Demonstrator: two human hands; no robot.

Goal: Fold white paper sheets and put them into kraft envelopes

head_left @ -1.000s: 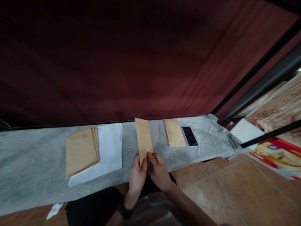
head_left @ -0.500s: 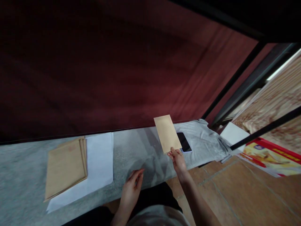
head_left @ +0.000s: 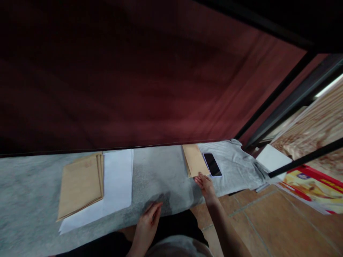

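Note:
A small brown paper envelope [head_left: 197,159] lies low over the grey cloth, just left of a phone [head_left: 212,164] with a pale purple edge. My right hand [head_left: 205,184] pinches its near edge between thumb and fingers. Along the envelope's left side a second brown edge shows, so another layer seems to be under it. By the front edge of the cloth, my left hand [head_left: 148,224] is loosely curled, its fingers closed with nothing in them. Farther left, a stack of larger brown envelopes [head_left: 81,184] partly covers white paper sheets [head_left: 118,182].
Grey cloth [head_left: 158,171] covers the long narrow surface in front of me. Behind it hangs a dark red fabric wall [head_left: 134,107]. Black poles [head_left: 276,94] stand to the right. A red and yellow box [head_left: 313,187] sits near the tiled floor [head_left: 289,228].
My right hand has lowered the envelope onto the cloth beside the phone, uncovering the phone's left side. The left hand has stayed nearly in place. The view has shifted slightly.

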